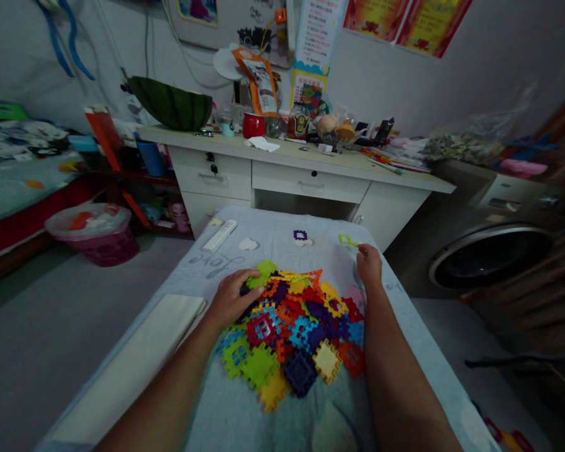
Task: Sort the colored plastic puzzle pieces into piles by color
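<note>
A heap of colourful plastic interlocking tiles (289, 326) lies in the middle of the cloth-covered table (263, 220). My left hand (233, 298) rests at the heap's left edge, thumb and forefinger apart. Its fingertips are by a lime-green tile (266, 270) and dark tiles, and its other fingers are partly hidden. Beyond the heap on the right, my right hand (370, 267) is closed on the end of a small yellow-green frame piece (346, 240), which points left. A purple square frame tile (300, 235) sits apart near the table's far edge.
A white bar-shaped object (220, 236) lies at the far left of the table, a folded cream board (136, 364) along the left side. Behind stands a white desk (306, 182) with half a watermelon (174, 107). A washing machine (489, 232) is right; a pink bin (98, 242) left.
</note>
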Demonstrator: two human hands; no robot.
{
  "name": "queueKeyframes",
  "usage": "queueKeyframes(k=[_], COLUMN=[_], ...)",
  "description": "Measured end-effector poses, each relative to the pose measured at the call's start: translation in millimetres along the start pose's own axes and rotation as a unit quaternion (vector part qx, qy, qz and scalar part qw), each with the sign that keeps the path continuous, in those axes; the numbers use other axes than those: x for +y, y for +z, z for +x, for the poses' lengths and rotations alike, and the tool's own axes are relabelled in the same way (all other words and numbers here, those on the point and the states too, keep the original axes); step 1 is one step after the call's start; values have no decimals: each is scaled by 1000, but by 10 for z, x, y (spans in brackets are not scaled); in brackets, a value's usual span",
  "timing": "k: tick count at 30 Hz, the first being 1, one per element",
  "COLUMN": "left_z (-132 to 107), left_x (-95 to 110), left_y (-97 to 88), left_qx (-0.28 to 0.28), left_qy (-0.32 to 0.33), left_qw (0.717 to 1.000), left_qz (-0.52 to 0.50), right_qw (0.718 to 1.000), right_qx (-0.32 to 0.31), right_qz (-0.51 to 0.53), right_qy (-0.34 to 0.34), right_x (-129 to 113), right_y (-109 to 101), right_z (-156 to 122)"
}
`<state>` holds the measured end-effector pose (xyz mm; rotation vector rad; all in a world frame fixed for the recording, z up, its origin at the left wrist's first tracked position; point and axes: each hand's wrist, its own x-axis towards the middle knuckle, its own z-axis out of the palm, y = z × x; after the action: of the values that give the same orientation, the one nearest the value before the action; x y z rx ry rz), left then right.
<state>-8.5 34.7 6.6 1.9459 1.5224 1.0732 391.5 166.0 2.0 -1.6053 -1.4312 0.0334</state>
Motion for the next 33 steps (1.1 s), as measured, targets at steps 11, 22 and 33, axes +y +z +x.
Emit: queueKeyframes(k=[11, 22, 33], left_z=[3, -2, 1], left_x=[41, 50, 23], left_y=[-4, -5, 23], left_qx=[-1, -2, 10], left_qy=[-2, -4, -3], left_qw=[1000, 1000, 1000], left_qz=[0, 8, 25], right_qw=[996, 983, 942], right_qx=[-81, -159, -312], right_qz=[4, -91, 120], right_qy=[-48, -10, 20], right_x=[219, 154, -731], right_y=[294, 180, -155], right_z=[303, 168, -69])
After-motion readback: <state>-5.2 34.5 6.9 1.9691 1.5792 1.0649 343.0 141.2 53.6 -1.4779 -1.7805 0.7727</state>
